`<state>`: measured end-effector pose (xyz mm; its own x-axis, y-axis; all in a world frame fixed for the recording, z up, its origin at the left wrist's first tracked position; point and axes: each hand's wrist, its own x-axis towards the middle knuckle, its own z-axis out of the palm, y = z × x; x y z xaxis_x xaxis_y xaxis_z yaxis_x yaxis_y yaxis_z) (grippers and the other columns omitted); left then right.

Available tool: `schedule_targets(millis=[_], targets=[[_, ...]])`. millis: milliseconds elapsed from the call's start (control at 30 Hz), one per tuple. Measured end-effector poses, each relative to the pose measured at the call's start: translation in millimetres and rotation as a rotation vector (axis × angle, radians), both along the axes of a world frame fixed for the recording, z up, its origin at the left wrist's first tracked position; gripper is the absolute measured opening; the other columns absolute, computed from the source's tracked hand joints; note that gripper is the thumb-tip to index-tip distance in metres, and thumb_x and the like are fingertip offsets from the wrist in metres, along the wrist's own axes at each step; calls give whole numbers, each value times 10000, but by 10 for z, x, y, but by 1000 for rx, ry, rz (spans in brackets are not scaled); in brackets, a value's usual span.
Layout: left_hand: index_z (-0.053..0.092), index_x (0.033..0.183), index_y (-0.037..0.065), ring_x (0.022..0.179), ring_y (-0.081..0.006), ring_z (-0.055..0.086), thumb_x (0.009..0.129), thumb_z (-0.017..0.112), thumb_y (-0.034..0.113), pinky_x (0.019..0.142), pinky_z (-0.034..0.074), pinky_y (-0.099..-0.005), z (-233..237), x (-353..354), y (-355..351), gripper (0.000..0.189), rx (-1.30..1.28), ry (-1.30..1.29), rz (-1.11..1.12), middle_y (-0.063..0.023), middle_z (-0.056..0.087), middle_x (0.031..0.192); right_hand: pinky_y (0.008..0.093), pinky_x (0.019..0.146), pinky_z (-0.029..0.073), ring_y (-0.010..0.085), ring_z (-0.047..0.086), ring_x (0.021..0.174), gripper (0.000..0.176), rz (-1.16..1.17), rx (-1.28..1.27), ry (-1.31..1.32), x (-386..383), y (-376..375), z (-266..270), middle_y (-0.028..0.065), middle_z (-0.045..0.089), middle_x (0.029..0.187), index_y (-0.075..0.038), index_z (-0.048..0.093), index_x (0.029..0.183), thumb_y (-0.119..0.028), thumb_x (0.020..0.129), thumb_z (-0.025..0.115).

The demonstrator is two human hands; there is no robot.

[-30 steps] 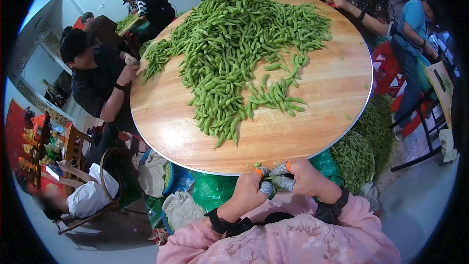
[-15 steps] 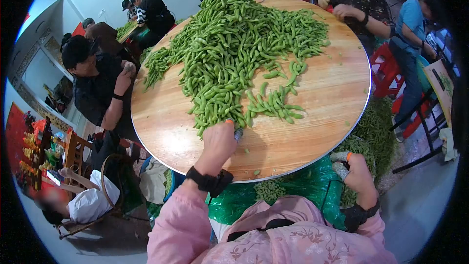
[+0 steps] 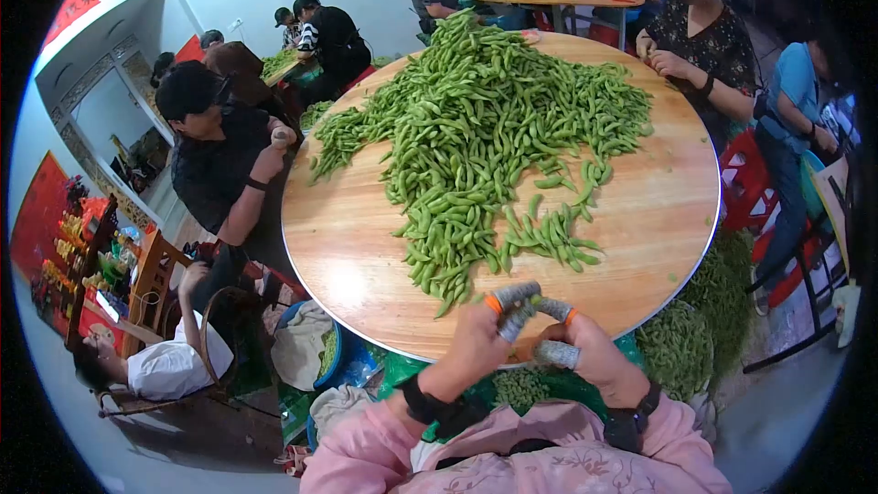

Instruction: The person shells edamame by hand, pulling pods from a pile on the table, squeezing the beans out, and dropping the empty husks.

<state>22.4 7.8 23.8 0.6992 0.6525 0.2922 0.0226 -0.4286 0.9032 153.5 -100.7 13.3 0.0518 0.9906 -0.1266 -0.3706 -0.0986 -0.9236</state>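
Observation:
Green soybean pods [image 3: 466, 146] form a tall heap on the round wooden table [image 3: 347, 247], with loose pods trailing towards me. My left hand [image 3: 477, 340] is at the near table edge, its thumb and forefinger wrapped in grey tape and pinched together; whatever is between them is too small to make out. Facing it, my right hand [image 3: 594, 357] has its taped forefinger near the left fingertips and its taped thumb lower down, with a gap between. Below my hands, small green shelled beans [image 3: 519, 388] lie by green plastic.
A co-worker in black [image 3: 206, 155] sits at the left, another in a patterned top [image 3: 709, 55] at the far right. Blue tub [image 3: 343, 361] with a cloth stands left below the table. More green pods [image 3: 677, 348] are piled at the right. Red stools [image 3: 750, 183] stand beyond.
My left hand has drawn back from the near end of the heap. My right hand has risen from beside the table to meet it. The view has shifted, showing more of the back.

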Motion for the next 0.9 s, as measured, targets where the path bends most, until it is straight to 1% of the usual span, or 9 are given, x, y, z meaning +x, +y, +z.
schedule_targets(millis=[233, 300, 333, 400, 500, 633, 700, 800, 900], targets=[[539, 1047, -2, 795, -86, 544, 819, 524, 52, 710, 437, -226, -11, -217, -239, 235, -115, 65, -190, -42, 592, 886, 252, 709, 444, 110, 559, 811, 246, -44, 93, -144, -18, -13, -130, 61, 604, 894, -6, 567, 1009, 13, 765, 544], [542, 1028, 2, 773, -79, 527, 834, 515, 99, 694, 428, -215, -36, -275, -220, 219, -300, 50, -191, -26, 579, 871, 291, 651, 456, 193, 582, 751, 253, -203, 136, -724, 16, -102, -13, 104, 595, 852, -17, 599, 936, 21, 688, 574], [545, 1009, 5, 750, -71, 510, 850, 506, 147, 677, 419, -205, -37, -315, -211, 217, -475, 38, -179, -9, 566, 856, 291, 651, 456, 193, 582, 751, 253, -205, 121, -722, 46, -118, 45, 104, 595, 852, -17, 599, 936, 21, 688, 574], [546, 966, 11, 700, -56, 457, 875, 470, 223, 627, 385, -190, 25, -330, -180, 243, -556, 187, -208, 23, 523, 799, 351, 603, 444, 291, 547, 676, 355, -144, 251, -1187, 110, -147, 135, 143, 552, 770, -25, 596, 947, 18, 595, 581], [534, 929, 2, 680, -63, 434, 869, 470, 204, 599, 367, -203, 89, -287, -205, 220, -459, 251, -333, 13, 498, 737, 402, 583, 419, 347, 495, 636, 426, -208, 392, -1214, 72, -127, 108, 146, 509, 705, -27, 594, 963, 14, 539, 573], [529, 882, -4, 674, -75, 424, 858, 480, 182, 608, 379, -219, 22, -269, -241, 193, -288, 330, -338, -3, 497, 709, 340, 584, 433, 267, 536, 630, 337, -229, 353, -1201, 50, -164, 121, 109, 559, 736, -1, 585, 956, 9, 619, 592], [531, 848, 3, 621, -143, 497, 836, 494, 137, 584, 411, -263, -26, -275, -277, 140, -73, 326, -166, -49, 539, 700, 269, 585, 426, 161, 542, 644, 232, -345, 63, -492, -17, -198, 120, 62, 596, 783, 34, 570, 941, -31, 721, 602], [550, 844, 20, 592, -258, 551, 773, 543, 103, 553, 438, -311, 20, -269, -359, 110, 303, 453, -51, -105, 573, 722, 206, 582, 404, 74, 504, 653, 175, -191, 25, -204, 1, -241, 103, 24, 593, 804, 36, 570, 929, -93, 811, 558], [564, 838, 37, 604, -331, 549, 682, 591, 75, 539, 451, -349, 1, -263, -382, 163, 464, 447, -32, -140, 569, 732, 186, 548, 380, 52, 474, 604, 162, -105, -77, -50, 18, -253, 101, -9, 566, 732, 6, 589, 904, -124, 842, 515]])
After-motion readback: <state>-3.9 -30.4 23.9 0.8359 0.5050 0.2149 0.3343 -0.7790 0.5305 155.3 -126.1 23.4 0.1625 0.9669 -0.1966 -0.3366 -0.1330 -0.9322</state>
